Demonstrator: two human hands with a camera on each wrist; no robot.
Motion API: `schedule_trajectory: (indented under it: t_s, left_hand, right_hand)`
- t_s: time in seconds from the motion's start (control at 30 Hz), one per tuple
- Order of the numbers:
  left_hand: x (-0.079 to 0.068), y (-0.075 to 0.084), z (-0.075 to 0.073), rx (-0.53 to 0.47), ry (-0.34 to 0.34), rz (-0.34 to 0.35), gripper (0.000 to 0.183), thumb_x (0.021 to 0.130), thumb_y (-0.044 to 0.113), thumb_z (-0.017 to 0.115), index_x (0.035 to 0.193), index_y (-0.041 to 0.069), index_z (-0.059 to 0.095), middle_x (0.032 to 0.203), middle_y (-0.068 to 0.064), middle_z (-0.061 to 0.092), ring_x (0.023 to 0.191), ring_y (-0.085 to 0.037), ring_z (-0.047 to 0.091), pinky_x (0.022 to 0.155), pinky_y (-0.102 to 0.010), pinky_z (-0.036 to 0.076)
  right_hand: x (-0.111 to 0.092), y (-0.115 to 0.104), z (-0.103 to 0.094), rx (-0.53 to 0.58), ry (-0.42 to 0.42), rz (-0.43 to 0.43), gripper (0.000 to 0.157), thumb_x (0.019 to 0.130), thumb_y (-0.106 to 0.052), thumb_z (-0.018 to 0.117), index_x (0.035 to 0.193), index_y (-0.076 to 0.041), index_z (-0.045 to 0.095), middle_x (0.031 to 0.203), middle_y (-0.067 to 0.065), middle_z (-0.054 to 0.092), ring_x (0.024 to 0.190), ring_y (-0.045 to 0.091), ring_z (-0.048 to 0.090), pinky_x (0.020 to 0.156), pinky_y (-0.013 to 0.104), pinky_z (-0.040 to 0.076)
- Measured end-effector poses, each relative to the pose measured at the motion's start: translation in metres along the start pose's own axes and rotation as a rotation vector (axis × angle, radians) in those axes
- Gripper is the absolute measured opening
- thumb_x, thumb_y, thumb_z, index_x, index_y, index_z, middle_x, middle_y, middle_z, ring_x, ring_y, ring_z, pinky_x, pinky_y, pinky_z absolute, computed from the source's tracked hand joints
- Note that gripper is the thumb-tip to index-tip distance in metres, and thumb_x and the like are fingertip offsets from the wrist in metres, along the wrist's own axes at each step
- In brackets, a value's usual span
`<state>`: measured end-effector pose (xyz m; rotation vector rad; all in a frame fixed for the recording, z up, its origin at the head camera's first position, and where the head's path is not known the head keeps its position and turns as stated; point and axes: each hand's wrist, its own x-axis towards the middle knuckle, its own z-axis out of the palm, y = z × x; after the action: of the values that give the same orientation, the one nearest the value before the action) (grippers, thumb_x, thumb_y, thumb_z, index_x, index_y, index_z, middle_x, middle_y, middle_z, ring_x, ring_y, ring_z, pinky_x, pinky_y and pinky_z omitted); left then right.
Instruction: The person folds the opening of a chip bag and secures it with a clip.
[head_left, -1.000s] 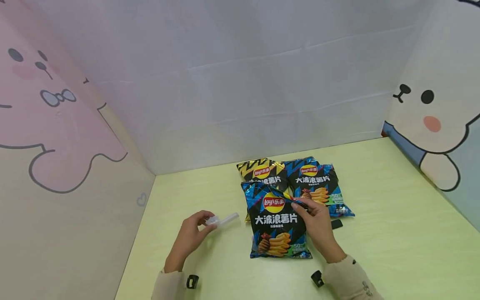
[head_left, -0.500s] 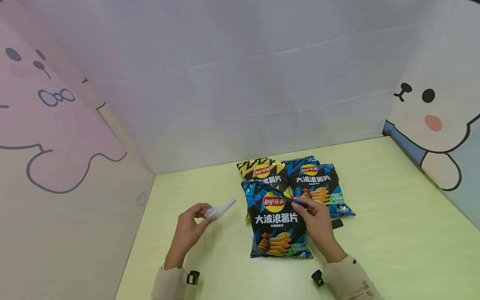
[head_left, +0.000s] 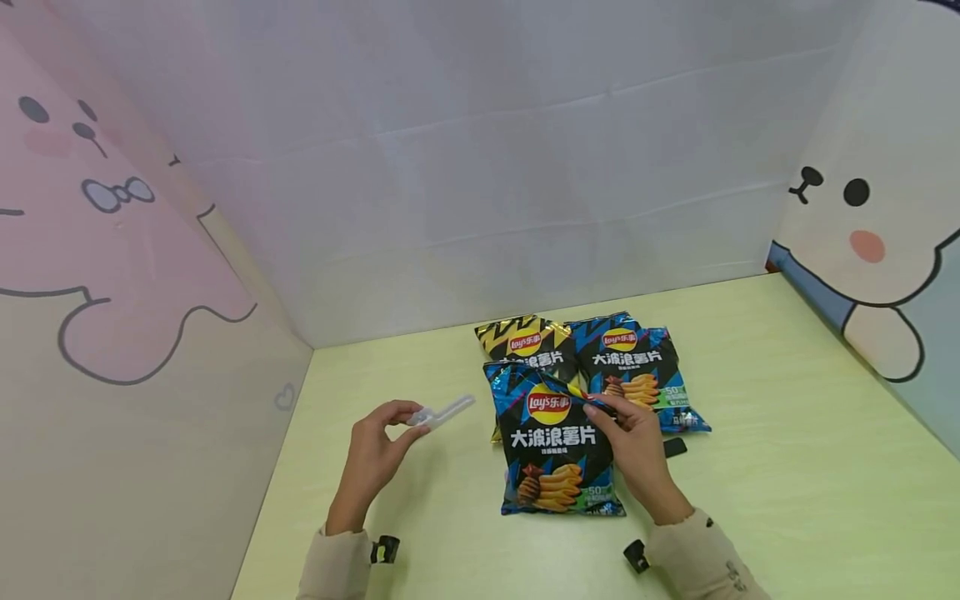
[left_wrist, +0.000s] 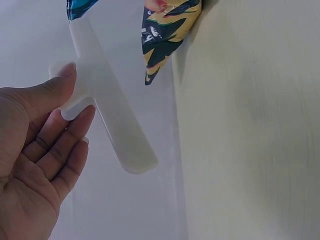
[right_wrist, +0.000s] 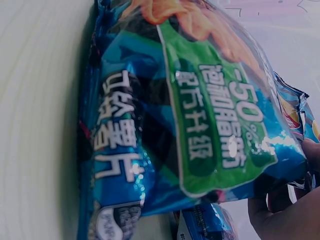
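Note:
My left hand [head_left: 372, 454] pinches a translucent white plastic bag clip [head_left: 452, 410] by its short tab, between thumb and fingers. In the left wrist view the long flat bar of the clip [left_wrist: 117, 125] slants past the fingertips. My right hand [head_left: 639, 458] grips the upper right corner of a blue and black chip bag [head_left: 555, 454], whose top edge is folded over there. This bag stands nearly upright, front toward me, to the right of the clip and apart from it. The right wrist view shows the bag's lower front [right_wrist: 200, 115] up close.
Behind the held bag stand a yellow and black chip bag [head_left: 517, 339], partly hidden, and blue chip bags [head_left: 630, 354] to its right. A small flat black object [head_left: 675, 447] lies by my right hand. White and cartoon-printed cloth walls [head_left: 525, 167] surround the pale yellow table [head_left: 787, 433].
My left hand has moved slightly up and away from me in the head view, and the clip's bar has tipped upward with it. My right hand and its bag have stayed put.

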<state>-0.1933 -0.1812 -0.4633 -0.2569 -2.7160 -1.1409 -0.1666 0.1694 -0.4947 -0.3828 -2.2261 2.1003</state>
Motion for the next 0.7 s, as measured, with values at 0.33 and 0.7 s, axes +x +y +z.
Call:
schedule_trajectory:
  t_s: [0.33, 0.7]
  left_hand:
    - [0.009, 0.013, -0.008, -0.033, 0.073, 0.121, 0.02, 0.081, 0.012, 0.083, 0.099, 0.015, 0.075, 0.093, 0.001, 0.076, 0.087, -0.015, 0.07, 0.071, -0.022, 0.053]
    - [0.024, 0.035, -0.018, -0.033, 0.035, 0.216, 0.015, 0.084, 0.012, 0.081, 0.096, 0.017, 0.075, 0.093, 0.002, 0.077, 0.085, -0.012, 0.071, 0.065, -0.021, 0.052]
  right_hand:
    - [0.0, 0.0, 0.0, 0.003, -0.002, 0.007, 0.034, 0.099, -0.018, 0.065, 0.13, -0.005, 0.067, 0.122, 0.007, 0.067, 0.094, 0.006, 0.063, 0.081, 0.017, 0.057]
    - [0.001, -0.001, 0.001, 0.006, -0.001, 0.024, 0.034, 0.099, -0.018, 0.065, 0.13, -0.005, 0.067, 0.129, 0.015, 0.065, 0.092, 0.005, 0.064, 0.08, 0.018, 0.058]
